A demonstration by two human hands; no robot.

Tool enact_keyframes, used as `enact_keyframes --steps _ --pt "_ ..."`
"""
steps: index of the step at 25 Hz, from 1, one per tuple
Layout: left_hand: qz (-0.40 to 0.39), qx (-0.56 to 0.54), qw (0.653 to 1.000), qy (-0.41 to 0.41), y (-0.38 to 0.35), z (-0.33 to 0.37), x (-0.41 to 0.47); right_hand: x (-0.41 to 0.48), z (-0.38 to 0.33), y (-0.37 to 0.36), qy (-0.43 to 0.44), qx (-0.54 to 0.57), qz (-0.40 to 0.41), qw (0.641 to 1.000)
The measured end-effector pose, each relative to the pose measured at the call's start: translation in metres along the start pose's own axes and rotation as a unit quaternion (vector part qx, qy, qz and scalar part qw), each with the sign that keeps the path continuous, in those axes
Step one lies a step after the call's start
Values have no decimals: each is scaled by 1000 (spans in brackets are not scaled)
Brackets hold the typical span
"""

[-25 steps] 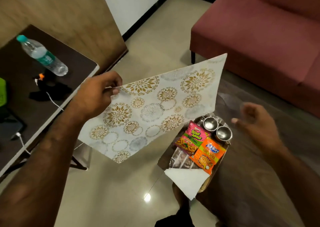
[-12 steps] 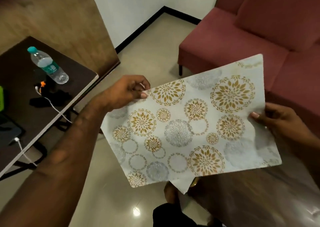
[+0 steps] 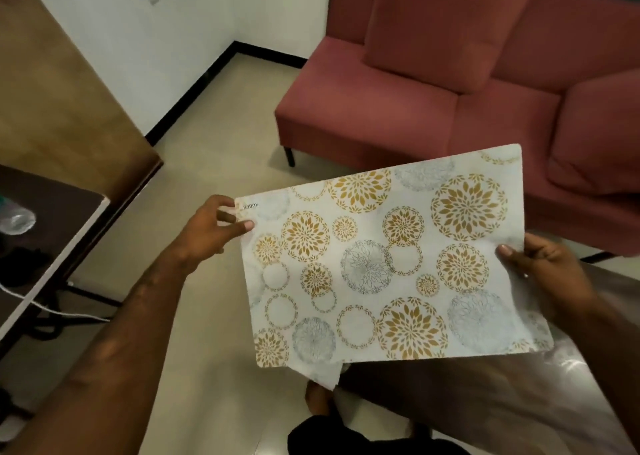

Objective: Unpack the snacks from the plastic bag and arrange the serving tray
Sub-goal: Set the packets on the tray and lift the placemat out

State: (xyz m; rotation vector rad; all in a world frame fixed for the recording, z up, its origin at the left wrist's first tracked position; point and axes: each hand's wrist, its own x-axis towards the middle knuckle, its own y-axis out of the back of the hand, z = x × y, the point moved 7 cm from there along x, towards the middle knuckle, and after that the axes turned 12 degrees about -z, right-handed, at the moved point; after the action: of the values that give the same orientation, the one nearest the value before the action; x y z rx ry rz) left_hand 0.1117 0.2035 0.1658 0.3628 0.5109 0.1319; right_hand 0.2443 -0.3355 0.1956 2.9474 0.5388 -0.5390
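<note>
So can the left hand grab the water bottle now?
Probably not yet. The left hand pinches a corner of the flowery mat, and the water bottle lies apart on the dark table. Letting go comes first.

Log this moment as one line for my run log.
item: floral placemat, held up, pattern facing camera | left hand: pinches top-left corner | right hand: grips right edge

Dark table (image 3: pixel 59 212) at left carried a bottle (image 3: pixel 15 219), black item (image 3: pixel 20 264) and white cable (image 3: pixel 17 295). Sofa (image 3: pixel 415 115) stood on beige floor (image 3: pixel 214 142). Brown table (image 3: pixel 485 413) sat lower right, partly hidden.
</note>
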Motion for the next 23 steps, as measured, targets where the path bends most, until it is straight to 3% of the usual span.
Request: enact_keyframes --steps 3,6,9,16,23 --pt "-68 -161 983 50 -40 -4 8 -6 6 16 -1 27 31 999" --pt "-132 -212 968 28 -77 5 13 -13 8 32 10 47 61 997" --pt "-124 -252 960 -3 -108 21 18 -26 18 62 5 58 91 994" --pt "-133 -204 970 -21 -200 76 41 -56 56 157 -1 109 132 985" --pt "-144 -150 978 -1 -374 130 60 -74 139 325 -57 121 152 979"
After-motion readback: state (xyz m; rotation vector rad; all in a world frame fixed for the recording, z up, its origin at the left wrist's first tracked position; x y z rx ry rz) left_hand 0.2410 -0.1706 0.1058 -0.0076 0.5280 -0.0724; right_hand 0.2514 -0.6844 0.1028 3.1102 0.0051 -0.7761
